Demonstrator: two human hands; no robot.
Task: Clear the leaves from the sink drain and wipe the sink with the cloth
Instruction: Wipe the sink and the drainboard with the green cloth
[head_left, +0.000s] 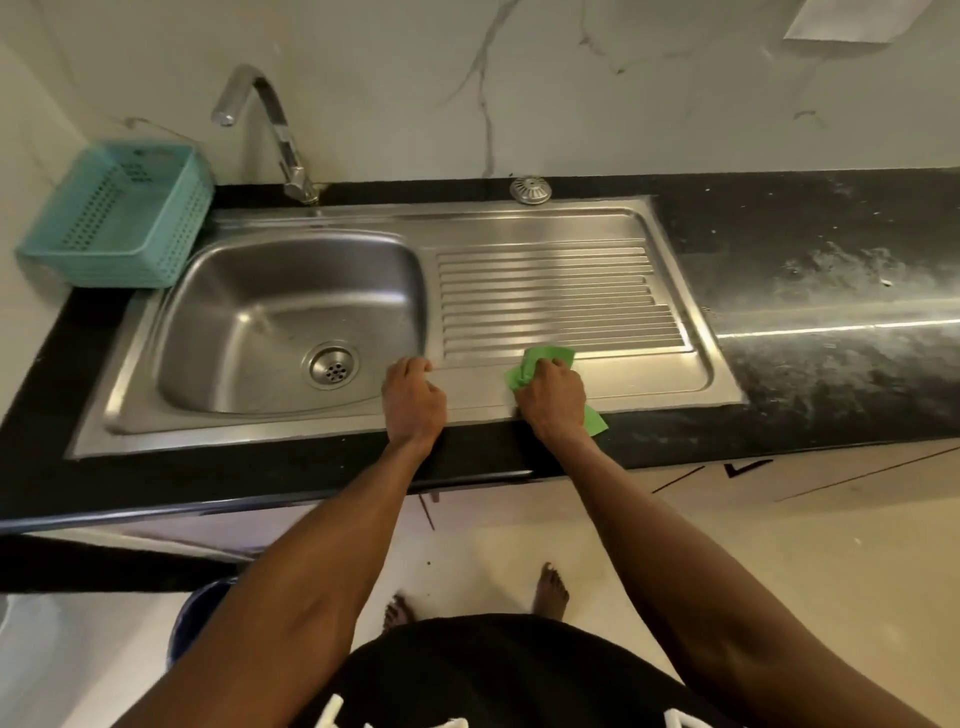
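The steel sink (249, 291) has a round drain (331, 365) in its bowl; I see no leaves in it. A ribbed draining board (561, 296) lies to the right of the bowl. My right hand (551, 396) presses a bunched green cloth (540, 364) onto the front flat strip of the draining board. The cloth sticks out above the fingers and beside the wrist. My left hand (414, 397) rests with curled fingers on the sink's front rim, at the bowl's right corner, holding nothing.
A chrome tap (275, 130) stands behind the bowl. A teal plastic basket (119, 213) sits at the back left corner. A metal drain strainer cap (530, 190) lies on the black countertop (831, 270) behind the draining board. A dark bucket (200, 613) stands on the floor.
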